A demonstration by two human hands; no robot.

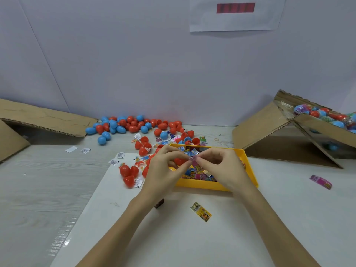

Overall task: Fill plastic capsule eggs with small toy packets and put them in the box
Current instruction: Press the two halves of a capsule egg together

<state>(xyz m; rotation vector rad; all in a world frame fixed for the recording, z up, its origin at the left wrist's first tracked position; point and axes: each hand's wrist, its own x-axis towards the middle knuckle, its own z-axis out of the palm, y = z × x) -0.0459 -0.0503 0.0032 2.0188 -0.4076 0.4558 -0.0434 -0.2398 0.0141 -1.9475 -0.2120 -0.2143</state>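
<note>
Pale wall behind; white surface [192, 243] below carries a yellow tray [248, 166] of packets. Your left hand [163, 170] and right hand [221, 166] meet above the tray, fingers curled, both pinching one small packet [193, 158] between them. Its long axis cannot be told. Open red egg halves [129, 174] lie left of the tray, nearer your left hand. Filled eggs sit in the box [316, 124] far right, well apart; that reach suits your right hand.

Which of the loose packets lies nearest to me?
The yellow packet on the white sheet, just before the yellow tray; the purple packet lies far right.
</note>
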